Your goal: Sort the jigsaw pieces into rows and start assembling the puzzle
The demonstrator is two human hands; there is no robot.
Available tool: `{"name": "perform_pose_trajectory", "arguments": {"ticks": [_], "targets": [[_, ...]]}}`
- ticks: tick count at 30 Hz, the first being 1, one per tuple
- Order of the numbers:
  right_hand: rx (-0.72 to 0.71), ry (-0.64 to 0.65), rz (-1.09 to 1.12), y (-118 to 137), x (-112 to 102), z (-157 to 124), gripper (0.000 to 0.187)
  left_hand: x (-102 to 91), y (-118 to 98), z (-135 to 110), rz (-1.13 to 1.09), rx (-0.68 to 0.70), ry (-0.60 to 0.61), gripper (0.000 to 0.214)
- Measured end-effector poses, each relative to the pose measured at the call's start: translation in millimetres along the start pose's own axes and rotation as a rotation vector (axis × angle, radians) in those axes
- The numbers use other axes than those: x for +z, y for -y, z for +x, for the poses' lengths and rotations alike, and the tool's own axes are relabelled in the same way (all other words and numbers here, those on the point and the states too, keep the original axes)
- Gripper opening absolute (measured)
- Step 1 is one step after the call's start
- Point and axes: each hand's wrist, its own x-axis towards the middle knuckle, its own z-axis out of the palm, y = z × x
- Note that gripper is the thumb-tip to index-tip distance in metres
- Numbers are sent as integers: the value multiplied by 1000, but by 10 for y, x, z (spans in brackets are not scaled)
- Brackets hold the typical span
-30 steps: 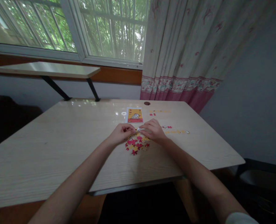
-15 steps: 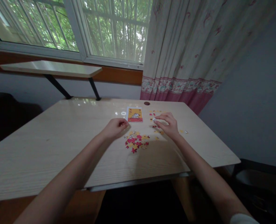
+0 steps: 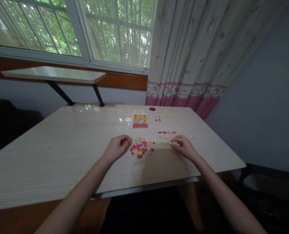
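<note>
Pieces lie in a loose pile [image 3: 142, 147], red, yellow and white, on the table [image 3: 68, 156], nearer than the card [image 3: 140, 121]. The left hand [image 3: 118, 147] is just beside the pile's left edge, fingers curled in; whether they hold anything I cannot tell. The right hand [image 3: 184, 148] has thumb and fingertips closed on a white piece [image 3: 170, 143] at the right end of a short row [image 3: 162, 143]. Beyond lie a yellow row [image 3: 167, 138], then a red row [image 3: 165, 132].
</note>
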Motion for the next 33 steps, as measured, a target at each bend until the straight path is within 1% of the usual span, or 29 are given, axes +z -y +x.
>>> {"name": "perform_pose_trajectory", "arguments": {"ticks": [3, 5, 9, 13, 17, 20, 22, 23, 26, 28, 30, 33], "targets": [[75, 3, -24, -62, 61, -49, 18, -16, 9, -23, 101, 73, 35, 19], [92, -4, -48, -58, 93, -38, 18, -34, 20, -25, 149, 102, 41, 20], [90, 14, -81, -20, 118, -13, 17, -62, 40, -20, 208, 113, 50, 22], [111, 18, -91, -19, 95, -20, 17, -65, 54, -26, 227, 111, 42, 22], [90, 11, -120, -18, 56, -18, 21, -62, 50, -31, 223, 114, 52, 22], [28, -27, -148, 125, 106, -17, 23, -60, 36, -29, 224, 128, 57, 22], [-46, -9, -143, 331, 215, -22, 28, -61, 26, -27, 229, 148, 62, 22], [-88, 27, -132, 457, 292, -23, 32, -62, 22, -27, 233, 156, 64, 22], [-183, 193, -141, 834, 574, 2, 51, -70, 14, -32, 252, 157, 48, 23], [-184, 262, -191, 1011, 762, 51, 65, -80, 11, -37, 275, 136, 21, 25], [-145, 289, -242, 1102, 916, 114, 76, -92, 9, -40, 295, 114, 1, 26], [-99, 293, -288, 1138, 1070, 199, 81, -107, 9, -37, 321, 85, -25, 27]]}}
